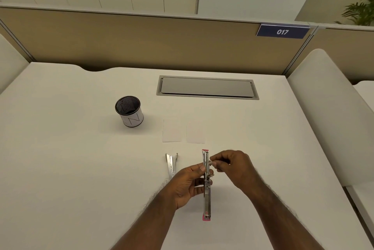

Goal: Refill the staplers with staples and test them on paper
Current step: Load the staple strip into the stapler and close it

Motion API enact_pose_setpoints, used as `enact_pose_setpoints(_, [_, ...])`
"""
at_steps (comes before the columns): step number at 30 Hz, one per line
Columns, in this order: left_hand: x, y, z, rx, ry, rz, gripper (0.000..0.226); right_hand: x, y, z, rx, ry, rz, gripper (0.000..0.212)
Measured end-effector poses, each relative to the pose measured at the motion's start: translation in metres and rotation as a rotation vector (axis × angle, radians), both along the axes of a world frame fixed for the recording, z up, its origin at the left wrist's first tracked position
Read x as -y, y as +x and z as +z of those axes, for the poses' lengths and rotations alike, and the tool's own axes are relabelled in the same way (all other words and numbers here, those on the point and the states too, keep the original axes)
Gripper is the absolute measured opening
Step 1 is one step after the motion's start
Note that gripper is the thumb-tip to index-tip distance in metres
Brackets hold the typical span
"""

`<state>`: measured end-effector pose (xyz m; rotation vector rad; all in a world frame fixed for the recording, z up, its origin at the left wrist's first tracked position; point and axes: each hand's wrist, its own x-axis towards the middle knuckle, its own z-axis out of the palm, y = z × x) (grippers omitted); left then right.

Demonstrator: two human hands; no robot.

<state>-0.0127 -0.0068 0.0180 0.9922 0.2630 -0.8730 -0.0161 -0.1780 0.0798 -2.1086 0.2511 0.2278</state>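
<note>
My left hand [188,184] grips the opened pink stapler [206,185] around its middle, holding it lengthwise just above the white table [81,168], while my right hand [232,165] pinches a small strip of staples [211,163] right beside the stapler's open metal channel. The second stapler [171,163], silver and spread open, lies on the table just to the left of my left hand. Two small paper slips [183,131] lie side by side beyond the staplers, and a black mesh cup [129,111] stands farther back on the left.
</note>
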Motion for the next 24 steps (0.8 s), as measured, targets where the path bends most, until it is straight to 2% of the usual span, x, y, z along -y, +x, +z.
enact_pose_setpoints(8, [0.0037, 0.0007, 0.002, 0.044, 0.028, -0.03, 0.021, -0.0017, 0.0015, 0.0073, 0.01, -0.224, 0.113, 0.01])
enact_pose_setpoints(14, [0.0025, 0.0019, 0.0016, 0.039, 0.03, -0.014, 0.021, -0.0006, 0.0038, 0.0099, 0.048, -0.246, 0.147, 0.029])
enact_pose_setpoints(19, [0.0047, 0.0019, 0.0016, 0.054, 0.025, -0.039, 0.023, -0.0014, 0.0063, 0.0052, -0.008, -0.291, 0.172, 0.007])
enact_pose_setpoints(24, [0.0068, 0.0026, 0.0007, 0.051, 0.029, -0.037, 0.021, -0.0027, 0.0086, 0.0069, -0.023, -0.364, 0.269, 0.007])
